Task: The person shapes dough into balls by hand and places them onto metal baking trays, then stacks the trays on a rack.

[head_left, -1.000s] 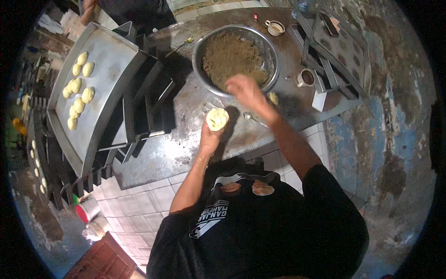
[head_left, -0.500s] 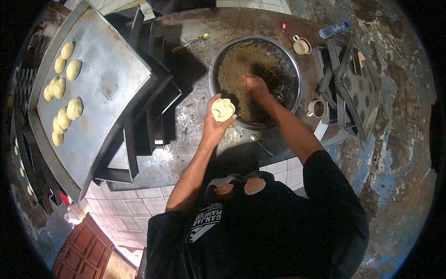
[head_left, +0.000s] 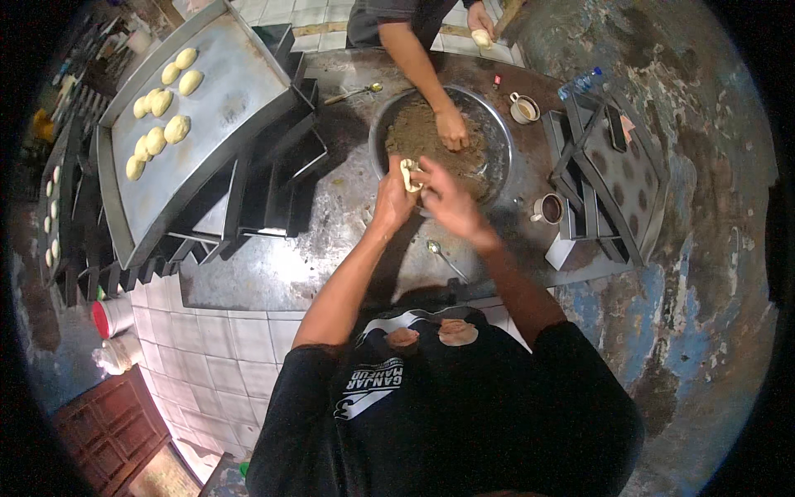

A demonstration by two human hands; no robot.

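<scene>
L hand, fingers clamped on 1 dough pc, R hand beside, finger gap unclear

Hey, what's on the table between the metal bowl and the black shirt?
The head view shows a metal spoon lying on the table between the bowl and the shirt, with a forearm on either side.

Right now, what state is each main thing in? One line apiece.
Left hand: cupping the dough piece
Dough piece: hollowed, open
Right hand: blurred, fingers at the dough piece
Steel bowl: partly filled
Brown mix: loose, crumbly
Co-worker's hand: in the brown mix
Large tray: partly covered
Dough balls: rounded, on the large tray
Upper cup: upright, pale brown liquid inside
Lower cup: upright, dark contents
Near spoon: lying flat
</scene>
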